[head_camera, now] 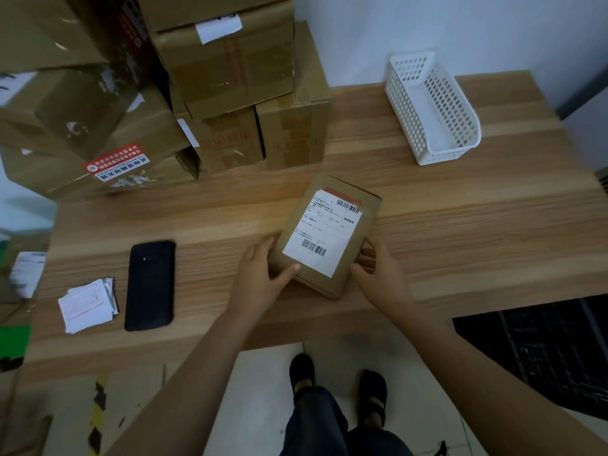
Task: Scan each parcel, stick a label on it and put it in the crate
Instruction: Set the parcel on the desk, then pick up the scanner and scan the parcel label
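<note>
Both hands gripped a labelled parcel on the table.
Left hand and right hand clasped its near corners.

Small brown parcel on wooden table, white label facing up. Left hand gripping near-left corner, right hand on near-right edge. Black phone at 9 o'clock from parcel, white basket at 1 o'clock, cardboard boxes at 11 o'clock.

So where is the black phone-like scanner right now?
The black phone-like scanner lies flat on the wooden table, left of the left hand, beside the white label stack.
</note>
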